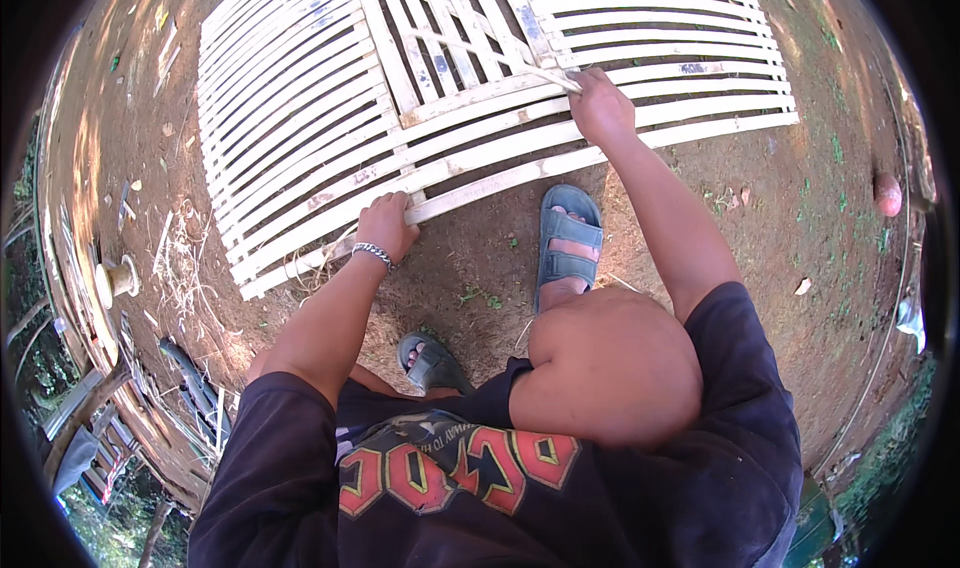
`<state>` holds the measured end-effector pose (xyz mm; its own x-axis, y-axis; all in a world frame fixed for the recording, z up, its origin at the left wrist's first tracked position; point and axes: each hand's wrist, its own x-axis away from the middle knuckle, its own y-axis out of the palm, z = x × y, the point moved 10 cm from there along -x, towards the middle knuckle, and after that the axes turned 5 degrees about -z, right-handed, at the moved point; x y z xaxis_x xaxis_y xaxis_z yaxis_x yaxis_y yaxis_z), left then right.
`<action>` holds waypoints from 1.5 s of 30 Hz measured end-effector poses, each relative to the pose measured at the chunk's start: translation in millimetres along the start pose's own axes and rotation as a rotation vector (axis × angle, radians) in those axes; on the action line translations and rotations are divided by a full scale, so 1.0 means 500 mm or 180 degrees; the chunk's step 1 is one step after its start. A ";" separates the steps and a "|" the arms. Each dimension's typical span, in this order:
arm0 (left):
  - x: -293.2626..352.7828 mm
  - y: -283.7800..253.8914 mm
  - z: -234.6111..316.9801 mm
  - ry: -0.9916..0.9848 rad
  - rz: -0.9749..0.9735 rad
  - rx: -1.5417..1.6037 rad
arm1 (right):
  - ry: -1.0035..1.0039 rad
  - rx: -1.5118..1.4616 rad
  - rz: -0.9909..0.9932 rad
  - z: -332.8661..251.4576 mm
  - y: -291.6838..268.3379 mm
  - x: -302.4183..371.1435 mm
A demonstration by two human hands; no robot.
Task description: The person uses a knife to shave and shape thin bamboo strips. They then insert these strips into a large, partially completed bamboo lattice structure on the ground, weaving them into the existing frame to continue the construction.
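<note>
A wide panel of pale slats, which look like split bamboo, lies on the ground ahead of me. Its middle section has slats running the other way, crossed by thin diagonal strips. My left hand, with a chain bracelet at the wrist, is closed over the panel's near edge slat. Farther out and to the right, my right hand is closed on the end of a thin pale strip that lies slantwise over the slats. Its fingertips are partly hidden behind the hand.
My sandalled feet are on bare soil by the panel's near edge. Dry fibre scraps and a pale spool-like piece lie at the left. Dark pipe-like pieces are at lower left. A round reddish object sits far right.
</note>
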<state>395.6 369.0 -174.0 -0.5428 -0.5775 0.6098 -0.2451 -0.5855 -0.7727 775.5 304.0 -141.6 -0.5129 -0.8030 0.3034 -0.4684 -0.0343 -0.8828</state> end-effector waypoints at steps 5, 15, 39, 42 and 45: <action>0.003 -0.012 0.010 0.0012 0.0038 0.0014 | -0.0162 0.0424 -0.0423 -0.016 0.064 -0.024; 0.004 -0.019 0.010 -0.0025 0.0028 0.0129 | -0.0380 0.0004 -0.0067 0.006 0.071 -0.030; 0.010 -0.028 0.008 -0.0210 -0.0252 0.0166 | -0.1201 -0.4486 0.0570 -0.204 -0.228 -0.121; 0.012 -0.034 0.011 -0.0255 -0.0286 0.0180 | -0.1840 -0.4994 0.1050 -0.175 -0.314 -0.118; 0.006 -0.041 0.019 -0.0179 -0.0294 0.0256 | -0.2199 -0.4204 0.1428 -0.197 -0.425 -0.071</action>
<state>406.5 373.7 -154.7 -0.4745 -0.5488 0.6883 -0.2254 -0.6801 -0.6977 822.3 398.5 70.7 -0.5344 -0.7246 -0.4351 -0.8412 0.5059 0.1906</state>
